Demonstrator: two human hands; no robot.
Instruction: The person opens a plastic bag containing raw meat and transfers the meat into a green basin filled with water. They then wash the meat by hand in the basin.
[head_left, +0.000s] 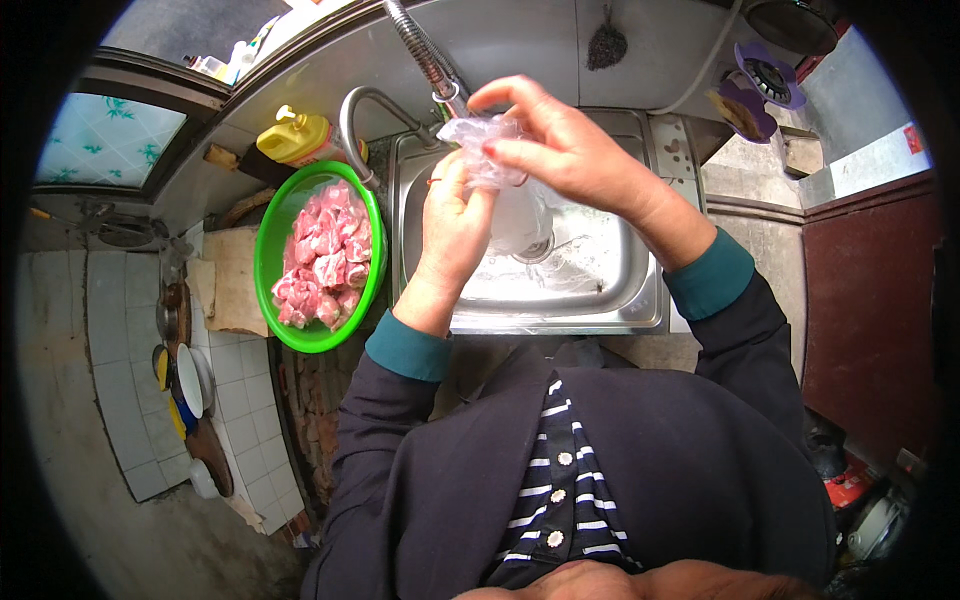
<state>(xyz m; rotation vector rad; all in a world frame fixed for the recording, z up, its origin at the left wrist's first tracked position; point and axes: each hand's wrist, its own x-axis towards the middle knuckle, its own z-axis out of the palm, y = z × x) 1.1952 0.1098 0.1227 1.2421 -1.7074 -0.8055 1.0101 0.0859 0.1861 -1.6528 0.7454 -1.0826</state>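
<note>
A clear plastic bag (517, 217) hangs over the stainless steel sink (622, 300), its lower part above the drain. My left hand (459, 229) is closed around the neck of the bag, a thin red band on one finger. From the other side, my right hand (574, 146) holds the crumpled top of the bag, the thumb in front and the index finger stretched out. What the bag contains is hard to see. Left of the sink stands a bright green plastic basin (264, 285) with several chunks of raw meat (326, 251).
A curved metal faucet (349, 120) and a flexible spring hose (424, 45) rise behind the sink. A yellow pump bottle (296, 139) stands behind the basin. A wooden board (232, 277) lies to its left. A wire scrubber (606, 46) hangs on the wall.
</note>
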